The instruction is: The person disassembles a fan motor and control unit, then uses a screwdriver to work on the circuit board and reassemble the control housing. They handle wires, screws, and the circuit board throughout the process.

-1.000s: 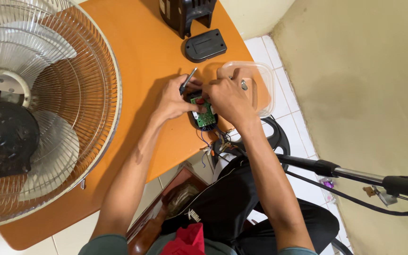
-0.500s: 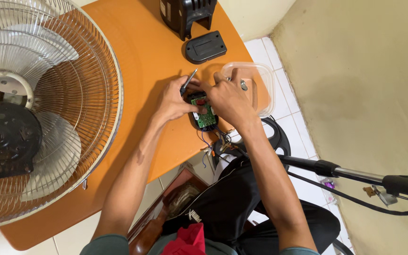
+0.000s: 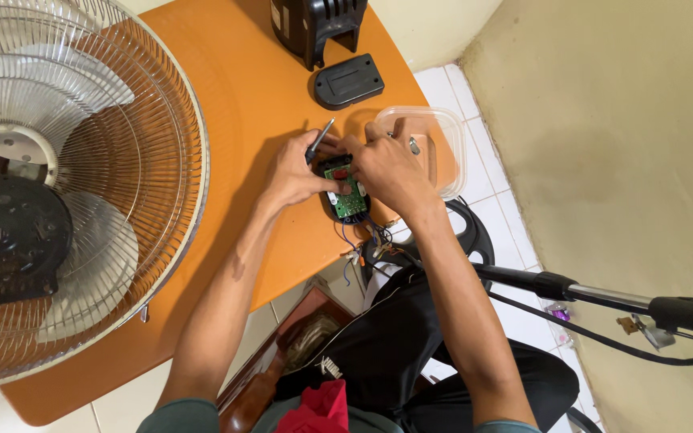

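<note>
Orange table: green circuit board steadied by closed left hand; right hand pinched on it, screwdriver alongside.

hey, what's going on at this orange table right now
A person sits at the orange table with both hands on a small green circuit board in a black casing. The left hand grips a screwdriver; the right hand steadies the board. A fan head with wire grille, black covers and a clear plastic tub lie nearby.
</note>
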